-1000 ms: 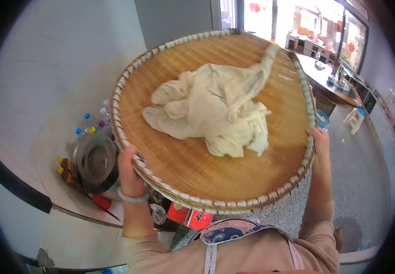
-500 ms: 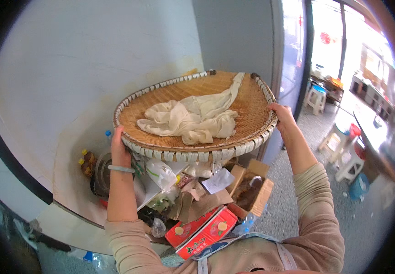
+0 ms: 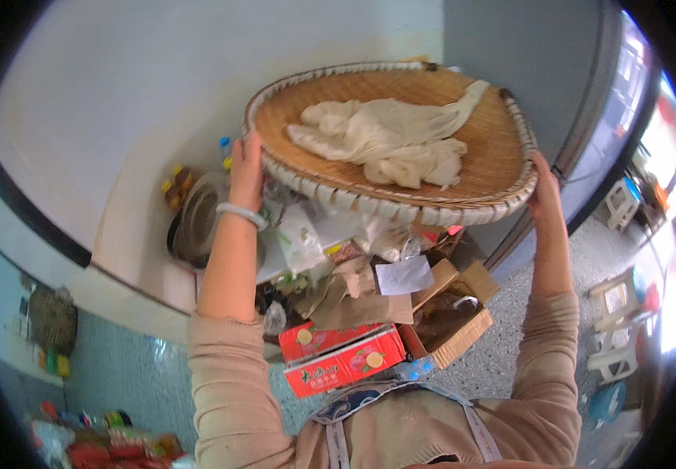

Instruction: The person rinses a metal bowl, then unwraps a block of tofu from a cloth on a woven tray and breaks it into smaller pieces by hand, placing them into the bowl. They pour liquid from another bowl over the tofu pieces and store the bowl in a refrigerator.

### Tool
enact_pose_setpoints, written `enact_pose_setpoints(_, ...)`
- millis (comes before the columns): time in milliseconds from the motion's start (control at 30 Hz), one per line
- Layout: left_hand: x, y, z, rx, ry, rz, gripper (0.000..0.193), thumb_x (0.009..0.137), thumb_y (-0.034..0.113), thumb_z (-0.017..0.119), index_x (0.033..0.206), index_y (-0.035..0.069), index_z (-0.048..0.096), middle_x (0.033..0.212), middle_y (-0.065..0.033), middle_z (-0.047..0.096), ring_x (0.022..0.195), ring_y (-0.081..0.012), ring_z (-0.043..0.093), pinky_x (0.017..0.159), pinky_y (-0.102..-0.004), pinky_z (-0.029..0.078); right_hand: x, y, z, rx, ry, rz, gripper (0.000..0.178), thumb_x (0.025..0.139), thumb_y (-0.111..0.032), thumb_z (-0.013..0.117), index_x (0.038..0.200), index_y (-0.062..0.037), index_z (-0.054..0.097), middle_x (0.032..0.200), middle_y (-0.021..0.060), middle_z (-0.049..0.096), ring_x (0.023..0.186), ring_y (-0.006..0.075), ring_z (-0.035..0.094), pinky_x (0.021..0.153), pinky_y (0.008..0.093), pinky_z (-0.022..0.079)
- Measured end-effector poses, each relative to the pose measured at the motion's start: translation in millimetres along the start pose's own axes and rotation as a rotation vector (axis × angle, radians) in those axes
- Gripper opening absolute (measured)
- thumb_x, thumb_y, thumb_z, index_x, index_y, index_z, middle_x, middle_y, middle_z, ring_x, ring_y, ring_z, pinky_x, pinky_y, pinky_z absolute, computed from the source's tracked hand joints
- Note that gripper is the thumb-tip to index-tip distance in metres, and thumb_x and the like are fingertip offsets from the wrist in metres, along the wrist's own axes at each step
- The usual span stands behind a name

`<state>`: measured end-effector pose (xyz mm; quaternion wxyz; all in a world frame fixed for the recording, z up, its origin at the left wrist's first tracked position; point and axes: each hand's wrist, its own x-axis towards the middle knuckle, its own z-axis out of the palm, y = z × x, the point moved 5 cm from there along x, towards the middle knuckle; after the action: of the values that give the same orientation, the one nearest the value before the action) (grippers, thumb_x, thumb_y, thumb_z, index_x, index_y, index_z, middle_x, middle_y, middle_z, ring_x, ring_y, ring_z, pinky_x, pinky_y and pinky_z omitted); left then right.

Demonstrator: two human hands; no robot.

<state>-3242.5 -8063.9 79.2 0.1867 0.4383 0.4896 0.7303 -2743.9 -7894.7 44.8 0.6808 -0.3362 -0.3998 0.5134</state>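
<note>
A wide woven bamboo winnowing basket [image 3: 330,87], its rim bound in white strips, is held up in front of me. My left hand [image 3: 246,173] grips its left rim, and a pale bangle [image 3: 242,213] circles that wrist. At the right rim my right hand [image 3: 544,186] has closed round the edge. Crumpled in the basket lies a cream cloth [image 3: 385,141], one end trailing up to the far right rim. Both hands' fingers are partly hidden by the rim. Beneath the basket is a cluttered pile with a white plastic bag [image 3: 300,241].
Below are a red printed carton [image 3: 343,361], an open cardboard box [image 3: 454,316] and a white paper sheet [image 3: 404,275]. Brown bottles [image 3: 175,187] and a round pot [image 3: 203,211] stand by the wall. Stools [image 3: 623,205] stand at the right, several bags [image 3: 96,449] at lower left.
The basket, still in both hands, has risen and moved toward the right wall corner. My view has turned left, showing more of the floor and goods at the lower left.
</note>
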Motion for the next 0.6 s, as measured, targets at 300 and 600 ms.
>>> enact_pose_setpoints(300,-188.3,22.8,-101.4,0.676,0.082,0.755,0.050,0.082,0.017,0.057,0.126,0.001,0.041,0.117,-0.0205,0.052,0.106,-0.0301,0.053,0.089,-0.0380,0.041,-82.9,101.2,-76.3,-0.133,-0.302,-0.009,0.035,0.088,-0.042,0.049,0.099,-0.0099,0.056,0.078,0.0013,0.057,0.064,0.0114,0.052,0.056,0.0222,0.042)
enact_pose_setpoints(600,-521.5,-106.5,-388.4,1.213,-0.421,-0.942,0.047,0.079,0.041,0.057,0.109,0.005,0.055,0.102,-0.0209,0.060,0.094,-0.0362,0.058,0.081,-0.0447,0.046,-496.3,378.7,84.3,-1.396,-1.837,0.159,0.040,0.075,-0.037,0.056,0.105,-0.0112,0.061,0.096,0.0163,0.063,0.092,0.0336,0.060,0.081,0.0404,0.047)
